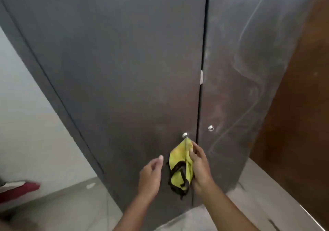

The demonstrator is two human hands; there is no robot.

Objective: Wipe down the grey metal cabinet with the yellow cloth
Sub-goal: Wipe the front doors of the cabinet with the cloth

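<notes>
Right hand: the right hand (200, 166) is closed on the right edge of a crumpled yellow cloth with black trim (179, 165). The cloth is pinched between the thumb, laid on its front, and the fingers curled behind it.
Cloth: the yellow cloth with black trim is held against the lower part of the left door. Its top corner lies just under that door's knob, and its black-edged lower part is bunched beside the palm.
Left hand: the left hand (151, 174) is loosely spread, with the fingers relaxed and slightly bent, and nothing is gripped. It is held just beside the cloth, with a narrow strip of door showing between them. Whether it touches the door cannot be told.
Cabinet: a tall grey metal cabinet (115, 35) with two closed doors is faced. The left door (124, 97) and the right door (240, 88) are parted by a dark vertical gap.
Knobs: a small round silver knob (185, 135) is fixed on the left door near the gap. A second small silver knob (210, 128) is fixed on the right door, just across the gap.
Gap: a small white piece (201, 77) is seen in the gap, well above the knobs.
Surface: pale curved streaks (249, 67) are spread across the right door.
Surroundings: a brown wooden panel (302, 115) stands to the right of the cabinet and a white wall (21, 97) to its left. A pale tiled floor (71, 207) lies below. A blurred red and white object (17, 189) lies at the left edge; its kind cannot be told.
</notes>
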